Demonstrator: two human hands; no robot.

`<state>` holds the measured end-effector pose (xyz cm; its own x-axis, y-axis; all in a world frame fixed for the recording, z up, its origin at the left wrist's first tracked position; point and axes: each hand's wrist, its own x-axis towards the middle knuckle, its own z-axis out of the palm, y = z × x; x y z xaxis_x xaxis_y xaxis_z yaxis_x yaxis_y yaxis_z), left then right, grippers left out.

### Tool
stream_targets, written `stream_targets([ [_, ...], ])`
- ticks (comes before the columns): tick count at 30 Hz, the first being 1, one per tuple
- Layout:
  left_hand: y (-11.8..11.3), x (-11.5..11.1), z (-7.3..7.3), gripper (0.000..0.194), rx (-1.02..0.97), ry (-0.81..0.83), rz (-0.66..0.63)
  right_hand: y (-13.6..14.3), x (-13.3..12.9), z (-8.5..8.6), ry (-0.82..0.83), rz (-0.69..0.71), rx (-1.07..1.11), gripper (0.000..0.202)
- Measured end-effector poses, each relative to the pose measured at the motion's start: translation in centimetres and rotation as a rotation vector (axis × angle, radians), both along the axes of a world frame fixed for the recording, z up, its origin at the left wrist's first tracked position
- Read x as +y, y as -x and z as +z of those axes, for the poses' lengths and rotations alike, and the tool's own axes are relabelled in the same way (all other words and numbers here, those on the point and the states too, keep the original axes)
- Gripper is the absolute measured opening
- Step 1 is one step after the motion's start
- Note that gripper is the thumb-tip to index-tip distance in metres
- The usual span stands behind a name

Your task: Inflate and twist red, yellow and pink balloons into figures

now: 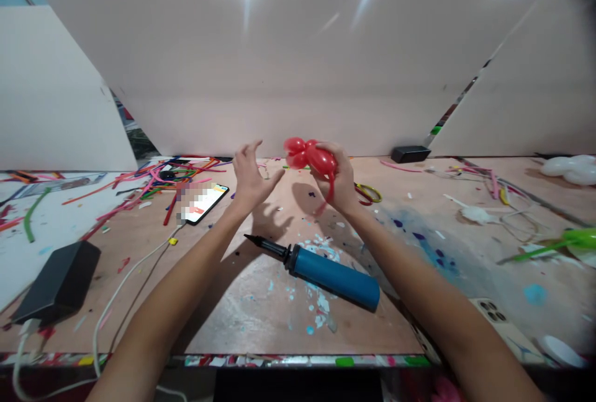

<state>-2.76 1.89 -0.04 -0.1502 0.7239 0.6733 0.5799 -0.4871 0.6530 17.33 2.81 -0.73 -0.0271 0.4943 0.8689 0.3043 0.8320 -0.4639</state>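
My right hand (pixel 339 175) is wrapped round a red twisted balloon (pixel 320 158) held above the table. Round bubbles stick out from the balloon's left side, and a thin uninflated tail hangs below my fingers. My left hand (pixel 251 175) is raised a little to the left of it, fingers spread, touching nothing. Below the hands a blue balloon pump (pixel 335 274) lies on its side, its black nozzle pointing left. Behind my right wrist, the yellow and red loops of a scissors handle (pixel 369 194) show in part.
A lit phone (pixel 205 203) on a cable lies left, near loose uninflated balloons (pixel 153 187) and a black power block (pixel 58 281). White panels (pixel 298 66) stand along the back. White balloons (pixel 570 169), a green balloon (pixel 580 239) and another phone (pixel 507 327) are at right.
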Motion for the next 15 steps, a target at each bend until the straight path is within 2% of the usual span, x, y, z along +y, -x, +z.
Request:
stream_targets([
  [1,0.1,0.1,0.1,0.073,-0.146,0.107,-0.098,0.0,-0.1,-0.3,-0.117,-0.039,-0.045,0.041],
  [2,0.2,0.2,0.1,0.067,-0.288,0.25,-0.255,0.1,-0.3,-0.6,-0.194,-0.05,-0.103,0.041],
  [4,0.1,0.2,0.1,0.061,-0.523,0.536,-0.636,0.3,-0.7,-1.2,-0.26,-0.006,-0.271,0.046],
  [5,0.0,0.2,0.0,0.057,-0.606,0.621,-0.786,0.5,-0.8,-1.6,-0.27,0.032,-0.364,0.049],
  [6,-0.1,0.2,-0.1,0.051,-0.673,0.647,-0.876,0.6,-0.9,-1.8,-0.267,0.069,-0.445,0.052],
  [8,-0.4,0.1,-0.3,0.039,-0.781,0.565,-0.9,0.7,-0.9,-2.3,-0.239,0.129,-0.545,0.056],
  [10,-0.6,0.1,-0.3,0.038,-0.849,0.447,-0.874,0.9,-0.7,-2.4,-0.188,0.176,-0.542,0.055],
  [13,-0.8,0.5,-0.4,0.045,-0.896,0.294,-0.829,1.4,-0.4,-2.2,-0.042,0.23,-0.308,0.041],
  [15,-1.0,0.7,-0.6,0.047,-0.893,0.219,-0.77,1.9,-0.4,-1.7,0.151,0.301,-0.089,0.034],
])
